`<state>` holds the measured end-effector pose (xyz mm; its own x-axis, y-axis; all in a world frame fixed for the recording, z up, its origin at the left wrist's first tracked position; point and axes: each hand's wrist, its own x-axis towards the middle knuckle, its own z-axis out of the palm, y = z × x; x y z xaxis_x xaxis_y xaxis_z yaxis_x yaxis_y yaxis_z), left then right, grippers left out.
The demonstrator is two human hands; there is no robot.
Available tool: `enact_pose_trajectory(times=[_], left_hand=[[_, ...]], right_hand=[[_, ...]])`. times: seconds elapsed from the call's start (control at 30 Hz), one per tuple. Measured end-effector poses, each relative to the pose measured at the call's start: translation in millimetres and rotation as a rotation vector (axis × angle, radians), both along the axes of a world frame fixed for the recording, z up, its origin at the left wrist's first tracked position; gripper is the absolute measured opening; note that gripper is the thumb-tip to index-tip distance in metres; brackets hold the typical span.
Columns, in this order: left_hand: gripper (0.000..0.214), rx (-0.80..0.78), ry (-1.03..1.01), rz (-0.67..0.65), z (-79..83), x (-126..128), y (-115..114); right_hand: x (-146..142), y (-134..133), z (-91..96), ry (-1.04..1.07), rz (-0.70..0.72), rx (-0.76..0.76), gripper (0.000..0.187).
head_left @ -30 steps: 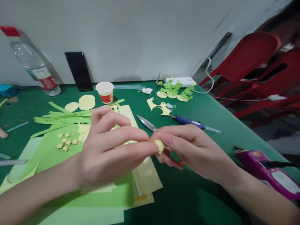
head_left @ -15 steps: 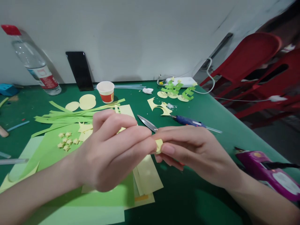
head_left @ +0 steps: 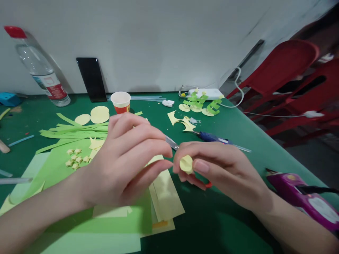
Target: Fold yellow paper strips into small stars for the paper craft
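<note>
r hand (head_left: 222, 173) pinches small folded yellow paper (head_left: 186, 164) btwn thumb & index, above green table (head_left: 212, 218). l hand (head_left: 127, 162) just beside it, thumb & fingertips a narrow gap apart. scissors (head_left: 173, 144) partly hidden by r hand, can't tell if gripped. paper stars (head_left: 79, 159) on green sheet (head_left: 140, 220).

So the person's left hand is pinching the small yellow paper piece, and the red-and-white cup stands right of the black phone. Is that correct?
Not quite: the head view shows the small yellow paper piece pinched in the right hand, not the left hand. The cup does stand right of the black phone.
</note>
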<state>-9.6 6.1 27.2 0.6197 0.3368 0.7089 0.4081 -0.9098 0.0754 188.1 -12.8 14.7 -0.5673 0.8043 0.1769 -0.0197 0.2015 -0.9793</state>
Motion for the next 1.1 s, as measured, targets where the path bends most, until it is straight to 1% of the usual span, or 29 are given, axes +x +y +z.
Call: enact_pose_trajectory(times=[0.13, 0.23, 0.33, 0.43, 0.57, 0.67, 0.77, 0.83, 0.93, 1.03, 1.1], left_hand=[[0.013, -0.037, 0.095, -0.031, -4.8, 1.7, 2.6], [0.018, -0.001, 0.157, -0.060, -8.3, 4.2, 4.4], [0.019, 0.026, 0.181, -0.077, -9.7, 5.4, 4.5], [0.021, 0.004, 0.186, -0.098, -10.6, 5.8, 2.3], [0.020, -0.041, 0.189, -0.139, -12.4, 7.0, -1.6], [0.016, -0.033, 0.171, -0.157, -13.9, 8.4, -3.8], [0.016, -0.016, 0.133, -0.155, -17.4, 8.3, -7.9], [0.019, -0.017, 0.111, -0.143, -22.2, 6.0, -13.6], [0.022, -0.021, 0.130, -0.099, -32.6, -1.1, -26.9], [0.021, -0.093, 0.217, -0.002, -43.2, -11.7, -41.7], [0.017, -0.162, 0.233, 0.095, -48.5, -19.5, -48.8]], right_hand=[[0.3, 1.5, -1.1, -0.107, 0.060, 0.025, 0.027], [-0.5, 2.2, -1.3, -0.173, 0.082, 0.047, 0.031], [-0.7, 2.5, -2.2, -0.209, 0.089, 0.032, 0.032], [-0.4, 3.0, -4.0, -0.229, 0.108, 0.030, 0.032], [-0.3, 4.1, -4.9, -0.249, 0.160, 0.070, 0.033], [0.6, 5.0, -3.3, -0.285, 0.185, 0.120, 0.036], [2.4, 5.5, -1.0, -0.364, 0.205, 0.171, 0.035], [2.6, 5.1, -0.3, -0.418, 0.219, 0.186, 0.028], [-1.7, 3.0, -2.8, -0.479, 0.260, 0.218, 0.011], [-11.4, 0.4, -9.9, -0.541, 0.287, 0.242, 0.010], [-18.9, -0.8, -16.1, -0.567, 0.280, 0.190, 0.013]])
